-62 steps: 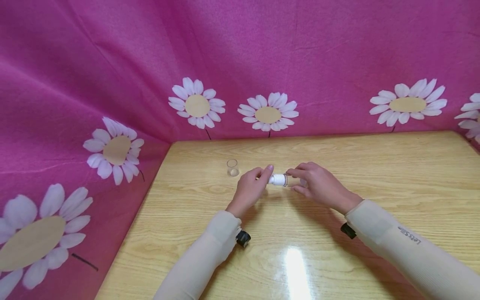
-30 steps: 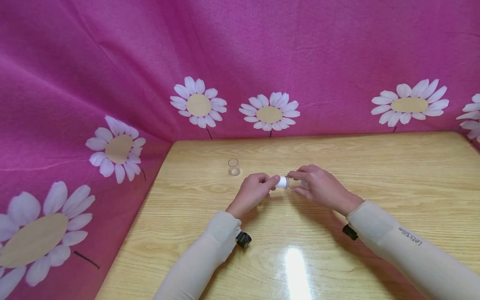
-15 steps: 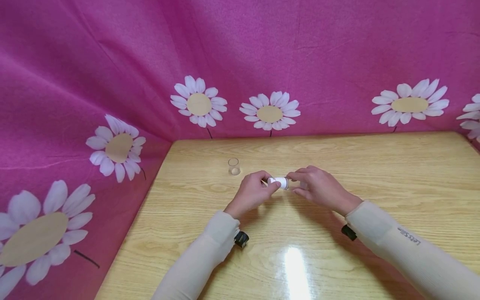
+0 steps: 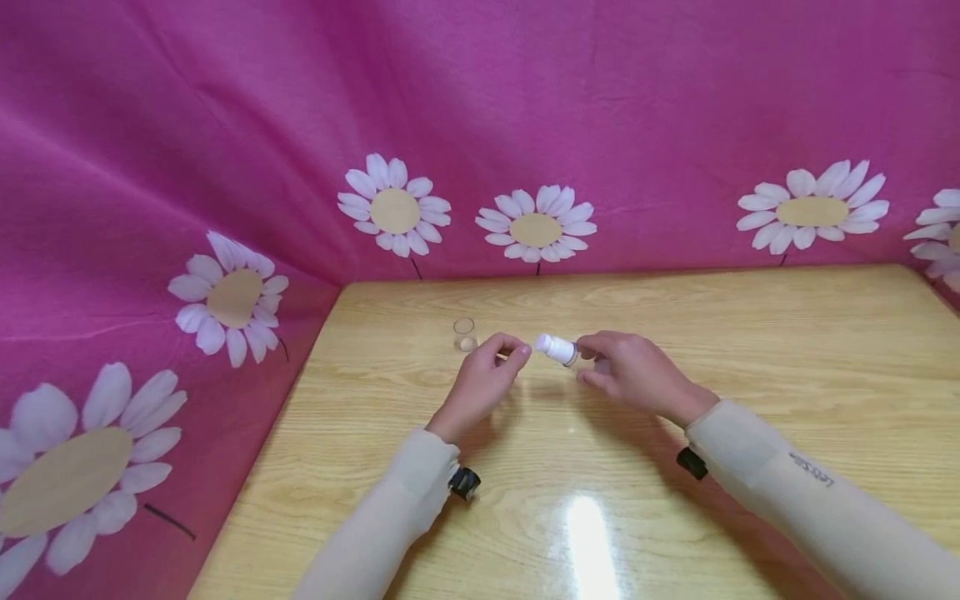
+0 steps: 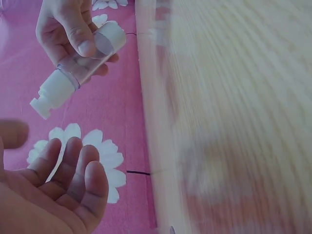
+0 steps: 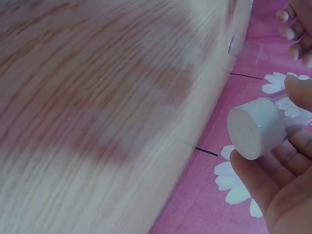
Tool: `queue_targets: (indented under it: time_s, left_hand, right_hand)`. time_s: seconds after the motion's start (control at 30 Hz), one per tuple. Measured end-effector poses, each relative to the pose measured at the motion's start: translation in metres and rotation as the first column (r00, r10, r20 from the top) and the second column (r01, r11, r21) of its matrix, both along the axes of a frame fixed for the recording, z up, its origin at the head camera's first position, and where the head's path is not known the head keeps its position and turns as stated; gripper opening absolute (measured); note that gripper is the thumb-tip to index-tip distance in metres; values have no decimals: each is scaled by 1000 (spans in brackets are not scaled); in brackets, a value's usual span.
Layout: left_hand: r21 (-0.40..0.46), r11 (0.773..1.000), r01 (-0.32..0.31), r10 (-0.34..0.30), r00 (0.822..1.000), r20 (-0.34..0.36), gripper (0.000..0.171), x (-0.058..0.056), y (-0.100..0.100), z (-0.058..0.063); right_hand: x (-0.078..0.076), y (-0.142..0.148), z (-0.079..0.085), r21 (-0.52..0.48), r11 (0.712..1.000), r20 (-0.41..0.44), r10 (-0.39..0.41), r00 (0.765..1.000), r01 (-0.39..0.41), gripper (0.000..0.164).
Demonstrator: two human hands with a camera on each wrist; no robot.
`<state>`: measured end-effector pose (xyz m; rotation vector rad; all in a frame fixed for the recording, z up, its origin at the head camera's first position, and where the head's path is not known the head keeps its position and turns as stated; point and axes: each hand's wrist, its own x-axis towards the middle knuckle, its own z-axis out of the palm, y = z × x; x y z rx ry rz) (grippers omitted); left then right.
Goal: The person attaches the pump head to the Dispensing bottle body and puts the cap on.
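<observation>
A small clear pump bottle (image 4: 557,350) with a white pump head and white base is gripped in my right hand (image 4: 641,375). Its pump end points left, toward my other hand. In the left wrist view, the right thumb and fingers wrap the clear body of the bottle (image 5: 80,68). The right wrist view shows the bottle's white base (image 6: 256,127) close up. My left hand (image 4: 480,383) is just left of the pump head, apart from it. Its fingers are loosely bent and hold nothing in the left wrist view.
A clear cup-shaped cap (image 4: 465,336) stands on the wooden table (image 4: 750,350), behind the left hand. Pink cloth (image 4: 645,108) printed with white daisies hangs along the back and left sides. A bright light reflection lies on the front of the table.
My left hand has let go of the bottle's white pump end and drawn back to the left. The bottle, still in the right hand, has tilted with its pump end raised. The clear cap stays put.
</observation>
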<state>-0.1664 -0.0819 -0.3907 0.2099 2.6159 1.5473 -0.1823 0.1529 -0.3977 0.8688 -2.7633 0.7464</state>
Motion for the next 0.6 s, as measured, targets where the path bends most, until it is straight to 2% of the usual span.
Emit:
queue_targets:
  time_s: [0.13,0.33,0.5,0.6]
  left_hand:
    - [21,1000,-11,12,999,-35,21,3,-6,-1]
    - [18,998,-56,58,995,-83,18,3,0,-6]
    - [9,999,-51,51,994,-101,22,3,5,-7]
    - [3,999,-48,48,993,-105,23,3,6,-9]
  right_hand:
    - [-3,-2,2,-58,998,67,-29,997,33,23]
    - [-5,-12,2,-179,981,131,-46,990,69,22]
    - [-18,-24,0,-215,969,224,-70,972,119,45]
    - [-31,-33,-1,-241,958,286,-82,955,155,51]
